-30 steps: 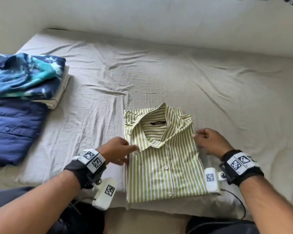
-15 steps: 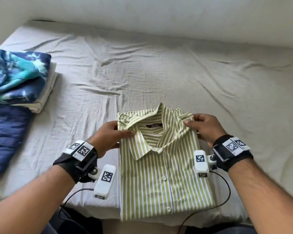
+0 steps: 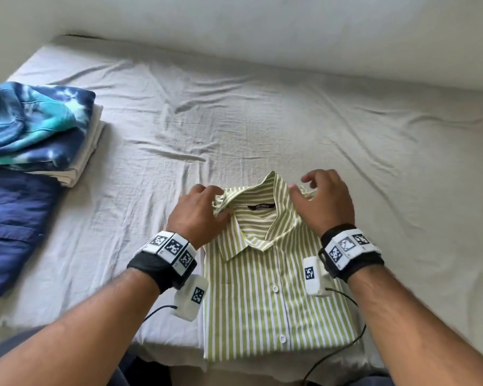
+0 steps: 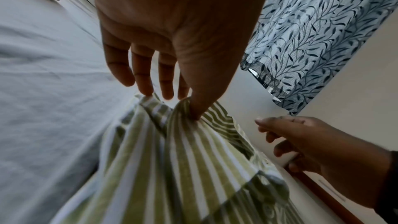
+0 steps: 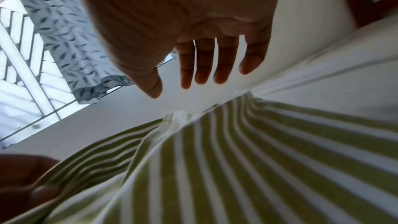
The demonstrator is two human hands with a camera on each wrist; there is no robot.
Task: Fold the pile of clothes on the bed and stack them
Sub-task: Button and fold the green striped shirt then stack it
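Note:
A folded green-and-white striped shirt [image 3: 268, 288] lies collar-up on the bed's near edge, also seen close up in the left wrist view [image 4: 183, 168] and the right wrist view [image 5: 237, 159]. My left hand [image 3: 215, 201] is at the shirt's far left shoulder. Its thumb presses into the fabric by the collar while its fingers [image 4: 165, 91] reach behind the edge, pinching it. My right hand [image 3: 304, 185] hovers just over the far right shoulder. Its fingers [image 5: 202, 67] are spread and straight and hold nothing.
At the left of the bed sheet [image 3: 262, 121] is a stack with a blue tie-dye top [image 3: 31, 126] over cream folded cloth [image 3: 87, 151]. A navy garment [image 3: 9, 224] lies in front of it. A pale wall [image 3: 262, 29] runs along the far side.
Both hands slid from the shirt's sides up to its far shoulders. The right hand let go of the edge and lifted; the left hand now pinches the left shoulder.

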